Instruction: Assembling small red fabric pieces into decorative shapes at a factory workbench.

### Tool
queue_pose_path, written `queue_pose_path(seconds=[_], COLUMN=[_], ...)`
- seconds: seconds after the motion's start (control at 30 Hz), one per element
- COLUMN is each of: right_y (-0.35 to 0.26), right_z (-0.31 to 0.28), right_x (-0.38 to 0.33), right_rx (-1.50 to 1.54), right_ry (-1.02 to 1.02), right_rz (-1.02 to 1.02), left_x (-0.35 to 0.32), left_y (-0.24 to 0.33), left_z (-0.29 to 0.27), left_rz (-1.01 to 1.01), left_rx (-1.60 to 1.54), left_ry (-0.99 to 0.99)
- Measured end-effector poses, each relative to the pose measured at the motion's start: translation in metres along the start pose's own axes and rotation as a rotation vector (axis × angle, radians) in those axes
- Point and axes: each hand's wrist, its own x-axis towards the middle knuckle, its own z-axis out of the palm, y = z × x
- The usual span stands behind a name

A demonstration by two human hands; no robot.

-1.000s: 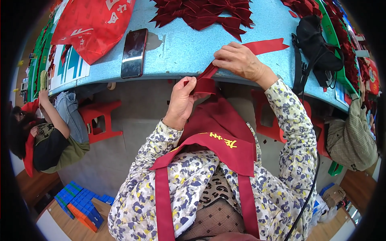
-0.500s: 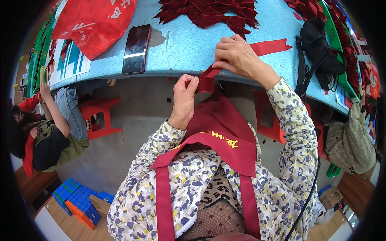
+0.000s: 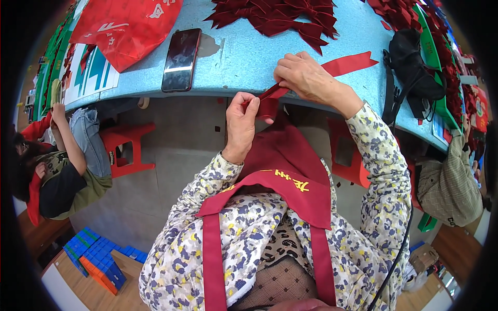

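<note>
Between my hands, at the near edge of the table, is a dark red ribbon (image 3: 348,64) with a notched end pointing right. My left hand (image 3: 241,120) pinches one part of it between thumb and fingers, where a loop hangs below. Over the table edge, my right hand (image 3: 307,78) is closed on another part, and the notched tail lies on the table beyond it. Fingers hide the middle of the ribbon. Just past my right hand lies a pile of dark red bows (image 3: 275,18).
The light blue table (image 3: 233,67) holds a phone (image 3: 181,59), a red plastic bag (image 3: 129,31) and a black pouch with straps (image 3: 412,65). Green trays (image 3: 436,67) of red bows stand at right. Co-workers sit at left (image 3: 78,171) and right (image 3: 448,181), near red stools (image 3: 127,147).
My left hand has shifted slightly right, closer to my right hand. The ribbon stays held in both hands, and the view has tilted a little.
</note>
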Motion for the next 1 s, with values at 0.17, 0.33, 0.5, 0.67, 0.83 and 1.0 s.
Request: queue_pose_path(seconds=[0.17, 0.33, 0.5, 0.67, 0.83, 1.0], right_y=[-0.007, -0.008, -0.012, -0.006, -0.005, -0.014], right_z=[-0.008, -0.010, -0.005, -0.014, -0.012, -0.010], right_x=[-0.002, -0.009, -0.013, -0.016, -0.017, -0.014], right_rx=[-0.050, 0.232, 0.462, 0.494, 0.568, 0.563], right_ry=[0.021, 0.013, 0.159, 0.047, 0.048, 0.071], right_rz=[-0.061, 0.083, 0.130, 0.130, 0.114, 0.143], left_x=[0.002, 0.001, 0.001, 0.000, 0.009, 0.011], left_y=[-0.006, -0.002, 0.003, 0.007, -0.007, -0.011], left_z=[-0.002, 0.003, 0.008, 0.011, 0.007, 0.005], left_rz=[0.205, 0.161, 0.130, 0.005, 0.157, 0.053], left_rx=[0.352, 0.236, 0.214, 0.121, 0.208, 0.047], left_ry=[0.045, -0.005, -0.066, -0.158, -0.114, -0.067])
